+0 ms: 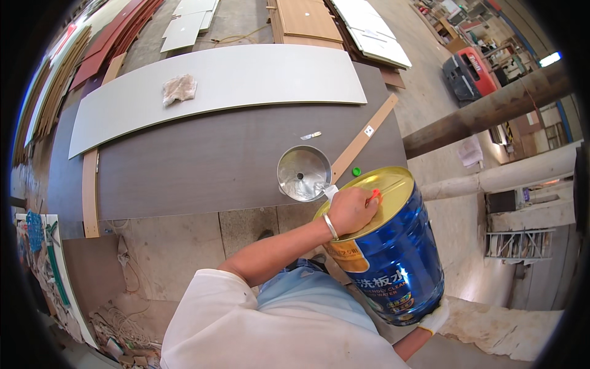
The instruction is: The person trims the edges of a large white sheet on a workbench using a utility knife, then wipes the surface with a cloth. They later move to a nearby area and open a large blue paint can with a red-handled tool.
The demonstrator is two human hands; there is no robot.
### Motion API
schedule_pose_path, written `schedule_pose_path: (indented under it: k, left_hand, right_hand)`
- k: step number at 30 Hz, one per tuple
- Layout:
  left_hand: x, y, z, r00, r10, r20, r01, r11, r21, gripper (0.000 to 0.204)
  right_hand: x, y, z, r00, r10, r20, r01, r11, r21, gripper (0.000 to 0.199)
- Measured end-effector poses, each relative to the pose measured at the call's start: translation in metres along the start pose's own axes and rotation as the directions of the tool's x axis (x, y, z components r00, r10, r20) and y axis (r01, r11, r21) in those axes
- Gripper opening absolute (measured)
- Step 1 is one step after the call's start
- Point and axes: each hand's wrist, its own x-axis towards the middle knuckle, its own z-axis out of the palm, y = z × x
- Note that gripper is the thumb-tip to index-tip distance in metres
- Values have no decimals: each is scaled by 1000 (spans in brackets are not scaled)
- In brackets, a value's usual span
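A large blue metal drum (pixel 396 261) with a gold top (pixel 393 179) is tilted toward the table in front of me. My left hand (pixel 353 211), bare with a bangle at the wrist, is closed on the drum's top beside a small red-orange piece (pixel 377 195); the exact grip is hidden. In a white glove, my right hand (pixel 435 317) holds the drum's bottom edge from below. Just left of the drum's upper rim stands a round silver metal pan (pixel 301 158) with a dark spot at its centre. A white piece (pixel 330 192) sticks out between drum and pan.
On the dark tabletop (pixel 196 157) lie a long white board (pixel 227 77) with a crumpled cloth (pixel 179 90), a wooden strip (pixel 364 138), a small scraper-like tool (pixel 311 135) and a green cap (pixel 356 171). Stacked boards (pixel 307 21) lie beyond. A thick pipe (pixel 485 111) runs at right.
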Motion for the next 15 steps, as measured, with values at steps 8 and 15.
schedule_pose_path:
  k: [8, 15]
  left_hand:
    - [-1, -3, 1, 999, 0, -51, -1, 1000, -25, 31]
    - [0, -1, 0, 998, 17, -63, -18, 1000, -14, 31]
  right_hand:
    - [-7, -9, 12, 997, 78, -21, -77, 995, 69, 33]
    - [-1, -7, 5, 996, 90, -4, -90, 994, 67, 40]
